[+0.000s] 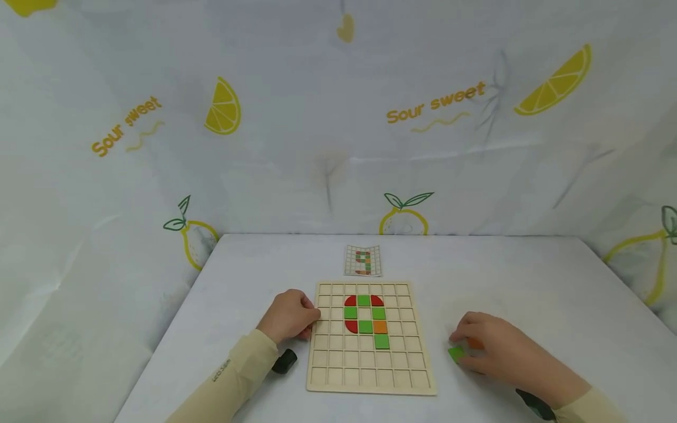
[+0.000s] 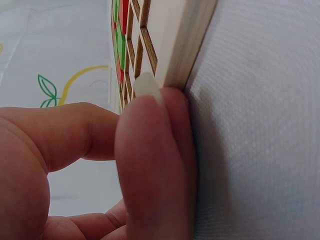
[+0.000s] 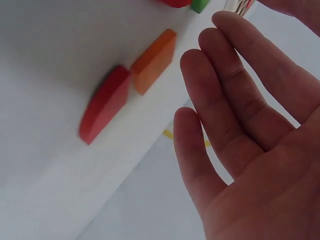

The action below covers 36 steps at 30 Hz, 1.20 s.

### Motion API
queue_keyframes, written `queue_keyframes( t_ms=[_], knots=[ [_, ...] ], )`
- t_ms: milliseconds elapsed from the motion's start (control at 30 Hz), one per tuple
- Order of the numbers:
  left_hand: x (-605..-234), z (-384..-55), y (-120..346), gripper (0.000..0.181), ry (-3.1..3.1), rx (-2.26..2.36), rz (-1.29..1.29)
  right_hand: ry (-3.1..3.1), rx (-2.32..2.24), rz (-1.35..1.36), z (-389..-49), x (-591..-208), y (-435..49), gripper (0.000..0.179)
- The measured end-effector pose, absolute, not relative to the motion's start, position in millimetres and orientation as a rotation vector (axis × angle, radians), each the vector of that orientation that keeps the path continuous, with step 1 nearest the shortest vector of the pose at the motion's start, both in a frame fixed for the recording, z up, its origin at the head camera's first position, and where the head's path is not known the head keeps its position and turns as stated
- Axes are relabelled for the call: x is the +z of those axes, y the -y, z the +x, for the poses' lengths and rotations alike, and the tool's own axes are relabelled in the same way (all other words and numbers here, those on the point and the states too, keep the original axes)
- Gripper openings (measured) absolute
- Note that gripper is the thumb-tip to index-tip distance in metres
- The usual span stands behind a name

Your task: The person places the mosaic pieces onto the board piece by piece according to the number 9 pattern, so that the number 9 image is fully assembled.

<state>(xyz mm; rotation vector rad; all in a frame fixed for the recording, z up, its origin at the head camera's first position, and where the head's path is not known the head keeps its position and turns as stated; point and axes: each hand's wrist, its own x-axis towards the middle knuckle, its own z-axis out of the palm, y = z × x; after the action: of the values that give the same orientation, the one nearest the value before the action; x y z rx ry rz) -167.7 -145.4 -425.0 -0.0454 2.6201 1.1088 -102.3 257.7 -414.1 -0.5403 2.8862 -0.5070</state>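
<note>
My left hand (image 1: 290,316) is at the left edge of a wooden grid board (image 1: 370,373), thumb and fingers pinching its rim. Close up in the left wrist view, the thumb (image 2: 145,160) meets the board's edge near the tablecloth. Red, green and orange pieces fill several cells, among them a green square (image 1: 381,341) lowest in the pattern. Right of the board, my right hand (image 1: 494,343) reaches over loose pieces, its fingers loosely bent. A green piece (image 1: 456,353) shows beside its thumb and an orange piece (image 1: 475,343) shows partly under it.
A small pattern card (image 1: 362,261) lies behind the board, printed with a similar coloured figure. In the right wrist view, a red curved piece (image 3: 106,106) and an orange piece (image 3: 155,62) lie on the white cloth. A lemon-print curtain (image 1: 296,176) rises behind the table.
</note>
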Motion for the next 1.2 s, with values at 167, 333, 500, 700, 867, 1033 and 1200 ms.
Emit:
queue_keyframes(
  t_ms=[167, 333, 500, 700, 867, 1033, 1200],
  knots=[
    [-425, -167, 149, 0.014, -2.614, 1.116, -0.065, -2.905, -0.466, -0.532, -101, -418, -260, 0.027],
    [-426, -168, 150, 0.014, -2.611, 1.119, -0.065, -2.916, -0.446, -0.528, -102, -419, -259, 0.028],
    [-428, -168, 149, 0.013, -2.607, 1.121, -0.055, -2.911, -0.442, -0.532, -104, -420, -259, 0.026],
    [-425, -168, 146, 0.013, -2.609, 1.12, -0.058, -2.895, -0.427, -0.462, -110, -418, -251, 0.023],
    [-425, -169, 145, 0.013, -2.603, 1.128, -0.063, -2.928, -0.391, -0.504, -116, -415, -244, 0.022],
    [-426, -170, 145, 0.013, -2.606, 1.135, -0.066, -2.944, -0.405, -0.593, -121, -412, -236, 0.021],
    [-426, -170, 146, 0.013, -2.607, 1.14, -0.052, -2.914, -0.426, -0.642, -126, -409, -222, 0.021]
  ],
)
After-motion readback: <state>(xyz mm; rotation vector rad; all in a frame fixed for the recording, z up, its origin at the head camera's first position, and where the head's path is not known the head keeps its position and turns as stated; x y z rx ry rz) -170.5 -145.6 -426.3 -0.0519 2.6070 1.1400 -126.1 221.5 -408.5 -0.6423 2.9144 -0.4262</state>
